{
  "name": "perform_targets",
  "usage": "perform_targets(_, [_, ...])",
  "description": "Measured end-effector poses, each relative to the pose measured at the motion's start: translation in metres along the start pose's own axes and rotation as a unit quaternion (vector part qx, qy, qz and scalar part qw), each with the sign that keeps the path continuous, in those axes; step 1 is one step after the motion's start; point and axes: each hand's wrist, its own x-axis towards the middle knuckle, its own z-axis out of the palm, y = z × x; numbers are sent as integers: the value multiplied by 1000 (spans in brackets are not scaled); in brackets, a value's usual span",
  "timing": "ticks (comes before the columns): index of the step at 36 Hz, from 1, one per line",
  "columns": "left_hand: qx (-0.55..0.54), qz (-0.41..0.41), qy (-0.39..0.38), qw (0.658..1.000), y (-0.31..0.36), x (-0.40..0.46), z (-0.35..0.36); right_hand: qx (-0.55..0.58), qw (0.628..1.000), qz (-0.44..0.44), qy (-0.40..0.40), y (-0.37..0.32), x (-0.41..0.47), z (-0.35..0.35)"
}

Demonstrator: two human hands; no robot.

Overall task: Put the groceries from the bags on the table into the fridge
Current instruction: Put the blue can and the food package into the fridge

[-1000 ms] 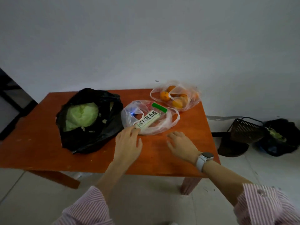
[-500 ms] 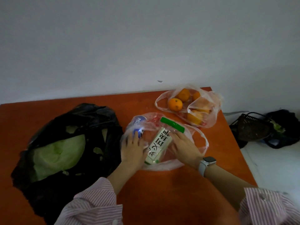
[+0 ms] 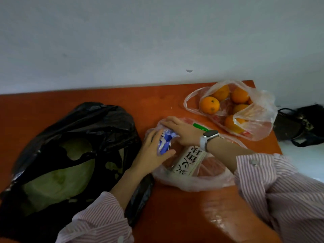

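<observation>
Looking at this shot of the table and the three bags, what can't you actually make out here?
- Blue and white packet, head view: the left hand and right hand cover most of it, so what it is stays unclear.
- White carton: its print is partly hidden by the right wrist and the clear bag.
- Cabbage: the black bag covers much of it.
- Fridge: not in view.
</observation>
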Motion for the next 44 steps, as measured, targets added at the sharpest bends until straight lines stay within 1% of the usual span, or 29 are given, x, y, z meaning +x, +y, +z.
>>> perform_targets(3, [-71,43,-5,997,3,-2,4,19,1000,9,-7,9,-15,-5])
perform_targets(5, [-108,50,5,993,3,-3,14,45,998,26,-19,15,-28,-2])
perform_targets(7, [-143,9,34,989,5,-3,23,71,996,46,-33,21,-40,0])
perform_targets(9, [-145,-34,68,987,6,-1,29,96,992,65,-47,25,-50,0])
perform_targets(12, [-97,-63,111,987,8,1,30,136,986,81,-52,30,-57,3])
perform_targets(14, [-39,-65,138,988,11,-2,28,164,983,81,-29,31,-58,6])
perform_targets(16, [100,14,159,982,12,-7,24,207,973,99,12,31,-57,10])
perform_targets(17, [157,61,154,973,11,-9,22,226,967,116,28,31,-56,10])
perform_targets(18, [200,102,130,966,8,-13,20,247,960,128,41,29,-55,10])
perform_targets(19, [213,117,81,967,8,-17,17,254,956,139,51,28,-53,10])
perform_targets(20, [210,112,38,970,7,-21,15,258,953,149,60,27,-50,10])
perform_targets(22, [168,47,-53,983,6,-30,14,245,951,175,71,28,-42,12])
perform_targets(23, [157,28,-76,984,6,-33,15,238,949,193,75,29,-38,14])
perform_targets(26, [97,-3,-70,993,10,-34,16,203,942,247,102,34,-32,23])
perform_targets(27, [72,-22,-72,995,11,-32,16,195,942,248,115,33,-33,24])
perform_targets(29, [50,-66,-93,992,11,-27,16,186,948,220,133,31,-40,26])
perform_targets(30, [77,-77,-99,989,10,-24,16,173,955,199,132,32,-46,27])
perform_targets(31, [145,-70,-100,982,9,-20,15,147,965,175,125,33,-53,27])
perform_targets(33, [299,-46,-96,948,7,-13,10,84,982,119,121,37,-67,31])
perform_targets(34, [337,-46,-108,934,7,-10,8,60,986,95,126,39,-74,33])
perform_targets(36, [354,-52,-147,922,7,-8,5,12,989,68,129,43,-90,36])
perform_targets(37, [344,-57,-153,925,5,-7,6,-21,989,67,130,43,-98,36])
perform_targets(38, [321,-67,-146,933,5,-7,6,-53,987,68,136,45,-107,36])
perform_targets(39, [285,-77,-117,948,5,-7,7,-76,985,69,140,46,-114,37])
perform_targets(40, [247,-76,-65,964,6,-8,7,-87,985,70,130,48,-121,37])
perform_targets(41, [220,-55,5,974,8,-9,8,-94,987,65,110,48,-126,38])
perform_targets(42, [218,-19,59,974,14,-8,10,-106,989,55,83,50,-131,38])
perform_targets(43, [231,20,93,968,20,-6,13,-123,990,45,46,51,-134,38])
perform_targets(44, [247,54,103,962,26,-5,15,-144,989,38,13,49,-136,36])
